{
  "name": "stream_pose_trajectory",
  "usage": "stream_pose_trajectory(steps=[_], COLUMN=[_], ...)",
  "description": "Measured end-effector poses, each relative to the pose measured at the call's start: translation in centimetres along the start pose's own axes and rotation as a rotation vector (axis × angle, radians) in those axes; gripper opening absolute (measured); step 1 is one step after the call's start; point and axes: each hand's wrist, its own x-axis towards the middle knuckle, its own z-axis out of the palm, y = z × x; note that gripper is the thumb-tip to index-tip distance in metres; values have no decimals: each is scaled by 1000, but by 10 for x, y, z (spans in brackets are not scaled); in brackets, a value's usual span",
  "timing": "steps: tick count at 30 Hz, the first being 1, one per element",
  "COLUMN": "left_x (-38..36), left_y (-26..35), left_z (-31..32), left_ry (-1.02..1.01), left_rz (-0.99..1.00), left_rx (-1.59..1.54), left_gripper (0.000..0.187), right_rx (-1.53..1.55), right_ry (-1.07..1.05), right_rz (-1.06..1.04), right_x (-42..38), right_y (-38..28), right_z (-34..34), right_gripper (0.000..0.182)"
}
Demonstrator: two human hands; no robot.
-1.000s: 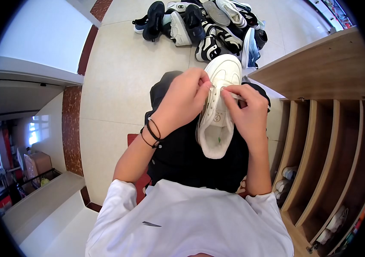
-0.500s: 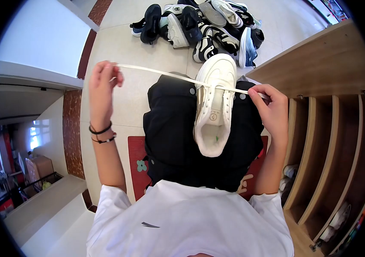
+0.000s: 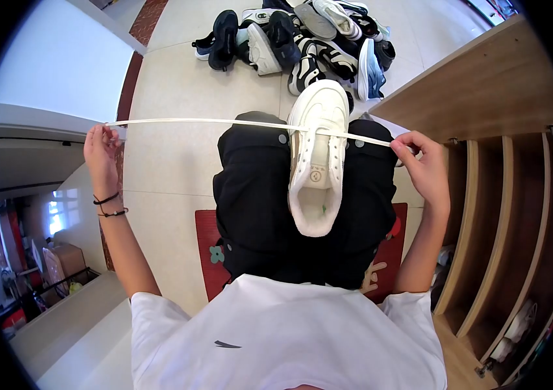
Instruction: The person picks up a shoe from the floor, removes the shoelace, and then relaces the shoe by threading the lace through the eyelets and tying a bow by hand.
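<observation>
A white sneaker (image 3: pixel 319 107) rests on my lap between the black trouser legs, its toe pointing away from me. A white shoelace (image 3: pixel 211 121) runs through the lowest eyelets near the toe and stretches out to both sides; the upper eyelets have no lace in them. My left hand (image 3: pixel 102 151) is far out to the left, its fingers pinched on one end of the lace. On the right, my right hand (image 3: pixel 424 164) grips the other, shorter side between thumb and forefinger. Both sides of the lace look taut.
Several shoes lie in a pile (image 3: pixel 302 45) on the tiled floor ahead. To the right stands a wooden shoe cabinet (image 3: pixel 484 234) with its door (image 3: pixel 465 84) swung out and a few shoes inside. A red mat (image 3: pixel 206 229) lies under me.
My left hand has moved further left and slightly down, drawing out more lace on that side. My right hand has shifted a little to the right. The lace now looks straighter.
</observation>
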Motion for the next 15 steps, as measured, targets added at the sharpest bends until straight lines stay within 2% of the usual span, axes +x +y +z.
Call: stream_pose_trajectory(steps=[8, 10, 15], left_x=[51, 62, 105], left_y=[-12, -8, -11], left_z=[-98, -123, -208], left_ry=[6, 72, 140], left_rz=[-60, -147, -268], left_rx=[166, 194, -2], left_gripper=[16, 16, 18], right_rx=[-66, -27, -45], right_ry=[-50, -94, -167], right_rz=[-20, 15, -6], right_x=[-1, -1, 5], right_y=[17, 22, 45], right_z=[-27, -36, -56], right_gripper=[18, 17, 18])
